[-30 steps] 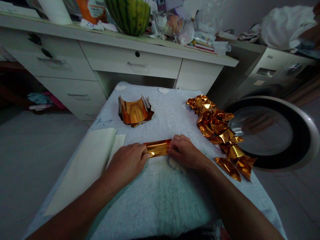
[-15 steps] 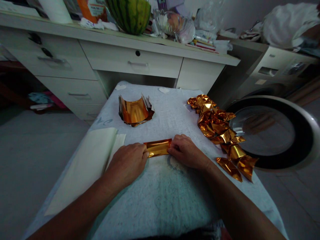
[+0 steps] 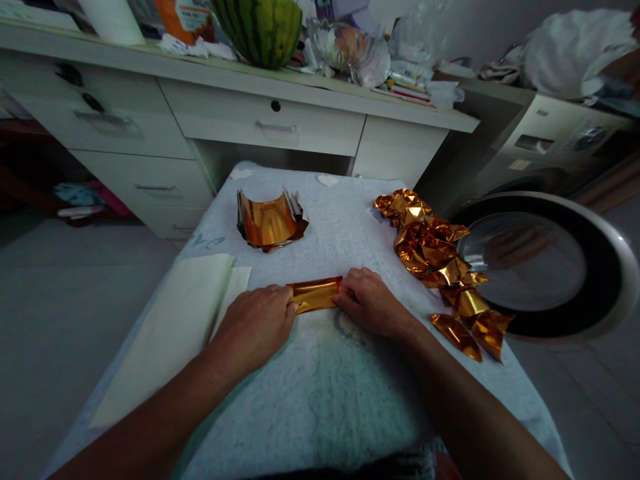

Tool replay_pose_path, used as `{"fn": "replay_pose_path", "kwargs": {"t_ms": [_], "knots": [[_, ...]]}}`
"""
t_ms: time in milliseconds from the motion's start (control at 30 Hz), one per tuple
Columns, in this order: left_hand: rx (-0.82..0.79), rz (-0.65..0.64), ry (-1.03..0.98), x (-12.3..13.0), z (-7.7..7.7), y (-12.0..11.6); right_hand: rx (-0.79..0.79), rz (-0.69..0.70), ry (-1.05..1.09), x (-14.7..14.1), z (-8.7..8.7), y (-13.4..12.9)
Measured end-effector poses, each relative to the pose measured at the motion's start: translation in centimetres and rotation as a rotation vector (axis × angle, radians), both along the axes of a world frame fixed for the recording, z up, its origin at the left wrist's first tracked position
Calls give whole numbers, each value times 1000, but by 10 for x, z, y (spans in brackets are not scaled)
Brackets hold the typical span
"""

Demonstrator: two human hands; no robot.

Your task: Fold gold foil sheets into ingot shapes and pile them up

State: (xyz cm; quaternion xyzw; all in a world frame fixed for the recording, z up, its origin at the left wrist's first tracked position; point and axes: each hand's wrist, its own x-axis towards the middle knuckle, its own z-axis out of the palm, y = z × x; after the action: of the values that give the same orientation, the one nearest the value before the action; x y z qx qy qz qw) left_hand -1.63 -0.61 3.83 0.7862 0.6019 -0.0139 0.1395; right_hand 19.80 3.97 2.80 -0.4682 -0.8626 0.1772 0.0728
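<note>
A folded strip of gold foil paper (image 3: 315,295) lies stretched between my two hands over the cloth-covered table. Its left end is pinched by my left hand (image 3: 265,313), whose fingertips are partly hidden. My right hand (image 3: 367,300) grips the other end with curled fingers. Beyond them sits a curved stack of gold foil sheets (image 3: 270,223). To the right, folded gold foil pieces (image 3: 433,250) form a long heap, with one loose piece (image 3: 456,335) at its near end.
White paper sheets (image 3: 165,347) lie along the table's left side. An open round washing-machine door (image 3: 613,267) stands beside the right edge. Behind the table is a white desk (image 3: 280,120) with drawers, carrying a cut watermelon (image 3: 263,33) and a glass bowl (image 3: 340,47).
Hardly anything differs. Both hands keep hold of the gold foil strip in the same place, and the whole view has shifted very slightly.
</note>
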Motion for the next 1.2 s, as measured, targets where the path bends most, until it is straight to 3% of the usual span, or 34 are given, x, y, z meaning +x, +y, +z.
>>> {"fn": "replay_pose_path", "kwargs": {"t_ms": [467,1200], "knots": [[-25,48,50,3,4,-1,28,-13,-46,-1,-2,0],[1,44,70,5,-2,-1,23,-26,-62,-3,0,-2]]}}
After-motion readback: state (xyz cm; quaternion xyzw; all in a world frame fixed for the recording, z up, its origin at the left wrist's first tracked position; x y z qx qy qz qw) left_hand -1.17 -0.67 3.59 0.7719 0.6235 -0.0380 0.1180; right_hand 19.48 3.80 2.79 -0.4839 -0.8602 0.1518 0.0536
